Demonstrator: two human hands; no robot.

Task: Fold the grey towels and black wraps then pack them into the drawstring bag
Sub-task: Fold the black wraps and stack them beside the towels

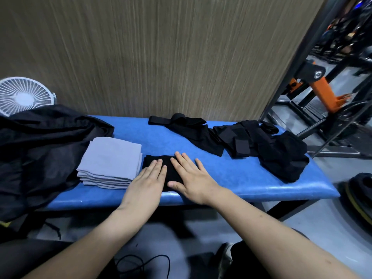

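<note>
**Towels stacked, first wrap being pressed flat**

At the far left a loose black fabric heap, probably the drawstring bag (no cord can be made out on it), slumps over the end of the blue table, with a white fan behind it. Just right of it sits a neat stack of folded grey towels, so the towel part looks finished. Touching the stack's right edge lies a folded black wrap, near the table's front edge. The left hand lies flat on its left half, fingers straight and together; the right hand lies flat on its right half, fingers spread, thumb at the wrap's near edge. Neither hand grips anything; both press down, side by side and nearly touching. Further right, well apart from the hands, the unfolded black wraps sprawl in a tangle toward the table's right end. By my judgement roughly half the folding remains, and no packing has begun.
</note>
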